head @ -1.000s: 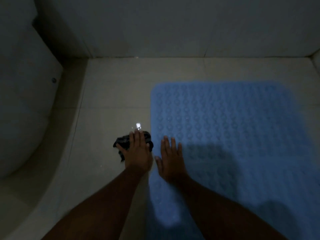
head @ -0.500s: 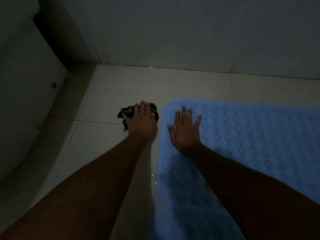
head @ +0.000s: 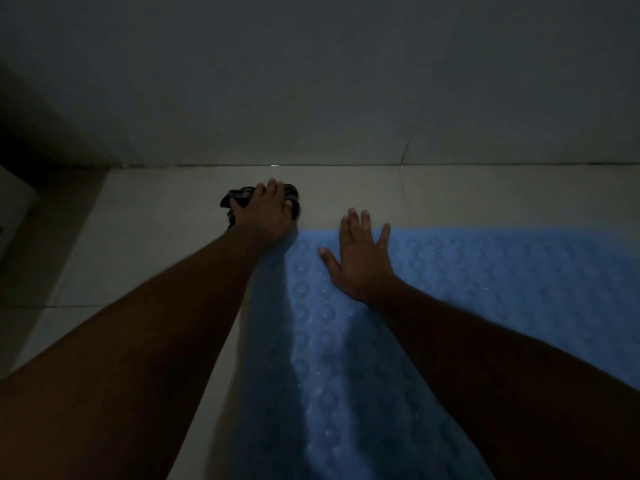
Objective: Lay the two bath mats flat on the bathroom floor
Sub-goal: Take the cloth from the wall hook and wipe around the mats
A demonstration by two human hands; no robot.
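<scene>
A light blue bath mat (head: 502, 282) with raised round bumps lies flat on the pale tiled floor, filling the right and lower middle of the head view. My right hand (head: 360, 258) rests palm down with fingers spread on the mat's far left corner. My left hand (head: 266, 213) presses on a dark striped cloth (head: 239, 199), bunched on the bare floor just beyond that corner. Only one mat is in view.
A tiled wall (head: 346, 98) rises close behind the hands. The floor tiles (head: 145, 237) run left toward a dark corner and a pale fixture edge (head: 14, 202) at the far left.
Both hands have slid forward toward the wall, the left one pushing the dark cloth along the floor, the right one moving up the mat to its far corner. The view has tilted up.
</scene>
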